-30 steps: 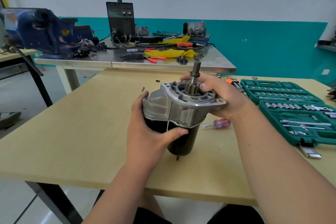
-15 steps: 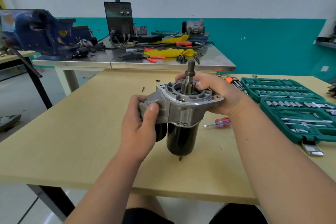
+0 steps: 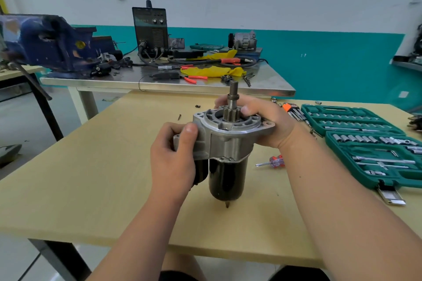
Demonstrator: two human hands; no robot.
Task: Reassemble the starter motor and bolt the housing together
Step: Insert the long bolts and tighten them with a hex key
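While the grey housing already sits on the black body of the starter motor, which stands shaft-up with its bottom stud at the bench, you hold no tool, so I judge the bolting is still to do. Your left hand curls round the motor's side, thumb pressed on the housing, and your right hand grips the flange from behind. A second ago the left hand wrapped the black body lower down.

Matt cast-metal housing, glossy black motor body (smooth), pale wood-look table
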